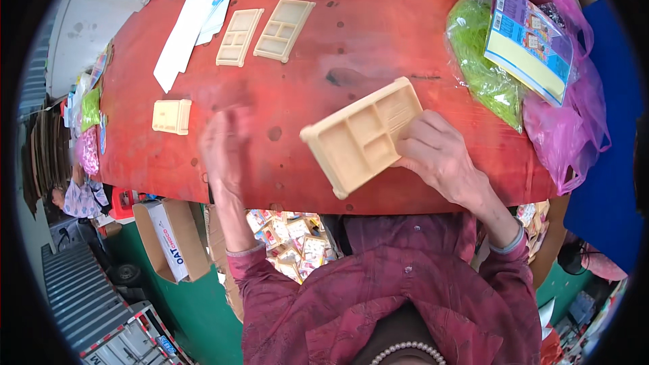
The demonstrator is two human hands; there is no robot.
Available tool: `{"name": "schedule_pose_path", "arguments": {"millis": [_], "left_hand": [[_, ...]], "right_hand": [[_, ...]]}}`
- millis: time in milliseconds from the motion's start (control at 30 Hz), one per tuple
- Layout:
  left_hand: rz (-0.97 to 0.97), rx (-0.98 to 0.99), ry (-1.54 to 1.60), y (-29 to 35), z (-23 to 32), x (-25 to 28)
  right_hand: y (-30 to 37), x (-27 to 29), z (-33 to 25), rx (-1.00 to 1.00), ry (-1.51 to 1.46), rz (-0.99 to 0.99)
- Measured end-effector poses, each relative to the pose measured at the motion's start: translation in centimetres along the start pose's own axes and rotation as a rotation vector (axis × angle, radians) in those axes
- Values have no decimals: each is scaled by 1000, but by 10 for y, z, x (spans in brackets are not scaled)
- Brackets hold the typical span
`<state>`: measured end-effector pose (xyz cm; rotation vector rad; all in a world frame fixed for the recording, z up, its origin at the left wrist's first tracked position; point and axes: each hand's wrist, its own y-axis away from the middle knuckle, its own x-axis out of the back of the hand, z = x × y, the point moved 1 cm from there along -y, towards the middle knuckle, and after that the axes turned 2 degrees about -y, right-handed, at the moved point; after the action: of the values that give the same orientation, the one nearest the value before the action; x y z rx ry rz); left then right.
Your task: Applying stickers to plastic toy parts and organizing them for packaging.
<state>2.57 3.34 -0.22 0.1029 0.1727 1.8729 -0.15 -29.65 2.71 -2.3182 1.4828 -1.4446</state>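
Note:
My right hand [439, 155] grips a beige plastic compartment tray [345, 149] by its right end, tilted above the red table, its divided side facing me. My left hand [226, 138] is over the table to the left of that tray, its fingers smeared by motion. Left of that hand a smaller-looking beige tray [171, 116] lies on the table. Farther off, two more beige compartment trays, a left one [240, 37] and a right one [284, 30], lie side by side with their compartments up.
White and printed sheets [196, 20] lie at the far left of the red table [304, 101]. A bag of green shreds [476, 54], a blue-and-yellow printed card [531, 44] and pink plastic bags [568, 128] crowd the right. Below the near edge stands a box of small printed packs [297, 240].

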Motion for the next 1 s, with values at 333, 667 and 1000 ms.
{"name": "schedule_pose_path", "arguments": {"millis": [333,667,1000], "left_hand": [[-1046,812,689,85,-16,-118],[-778,532,536,85,-30,-142],[-604,282,340,100,-30,-160]], "right_hand": [[26,3,1,226,160,-87],[28,21,-10,-187,87,122],[35,8,-13,-675,-902,179]]}}
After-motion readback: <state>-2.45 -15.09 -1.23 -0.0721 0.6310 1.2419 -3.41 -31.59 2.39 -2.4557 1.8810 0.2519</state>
